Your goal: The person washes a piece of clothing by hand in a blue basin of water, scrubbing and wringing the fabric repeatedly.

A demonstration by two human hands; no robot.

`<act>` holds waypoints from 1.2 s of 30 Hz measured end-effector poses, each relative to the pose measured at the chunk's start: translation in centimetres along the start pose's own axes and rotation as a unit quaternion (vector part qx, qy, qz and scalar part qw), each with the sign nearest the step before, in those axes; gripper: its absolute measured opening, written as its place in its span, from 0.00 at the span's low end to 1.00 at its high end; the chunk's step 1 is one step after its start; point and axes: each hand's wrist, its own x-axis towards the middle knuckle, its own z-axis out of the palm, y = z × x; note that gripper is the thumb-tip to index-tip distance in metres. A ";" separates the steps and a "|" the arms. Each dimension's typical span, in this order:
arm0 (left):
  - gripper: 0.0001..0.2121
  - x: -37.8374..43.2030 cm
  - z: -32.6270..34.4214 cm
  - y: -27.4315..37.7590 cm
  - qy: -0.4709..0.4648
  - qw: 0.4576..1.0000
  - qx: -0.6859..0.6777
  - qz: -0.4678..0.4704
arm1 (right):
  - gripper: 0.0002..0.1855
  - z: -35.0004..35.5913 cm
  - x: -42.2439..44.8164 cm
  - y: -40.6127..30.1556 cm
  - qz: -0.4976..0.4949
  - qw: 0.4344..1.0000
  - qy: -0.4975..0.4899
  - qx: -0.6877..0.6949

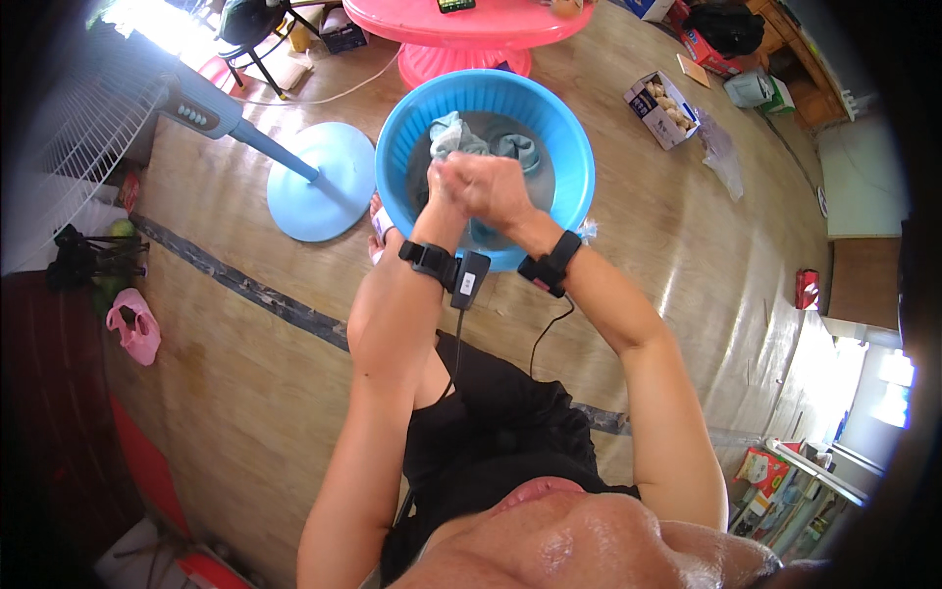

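A round blue plastic basin (578, 177) stands on the floor before me, with cloudy water inside. My left hand (449, 180) and my right hand (493, 188) are pressed together above it, fingers curled. A pale, wet, striped cloth (455, 134) comes out at the far side of my left hand, which appears closed on it. What my right hand's fingers enclose is hidden. Another bunched grey-green cloth (519, 151) lies in the water just beyond my right hand. Some bluish cloth (482, 232) shows in the water below my wrists.
A blue standing fan's round base (320, 184) is left of the basin. Beyond the basin stands a pink plastic table (471, 26). An open carton (662, 110) and a clear plastic bag (720, 151) lie to the right. Black straps with cabled devices (471, 280) circle my wrists.
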 end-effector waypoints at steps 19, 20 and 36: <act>0.19 -1.7 4.1 1.5 -0.106 0.991 -0.072 0.029 | 0.18 -4.8 -4.0 9.6 0.267 0.892 -0.184 0.316; 0.19 -1.7 4.3 1.6 -0.130 0.988 -0.075 0.025 | 0.18 -5.5 -4.0 10.4 0.307 0.871 -0.151 0.353; 0.15 -1.7 3.5 3.3 -0.215 0.954 -0.209 0.015 | 0.36 -1.4 -4.0 6.5 0.281 0.928 -0.220 -0.105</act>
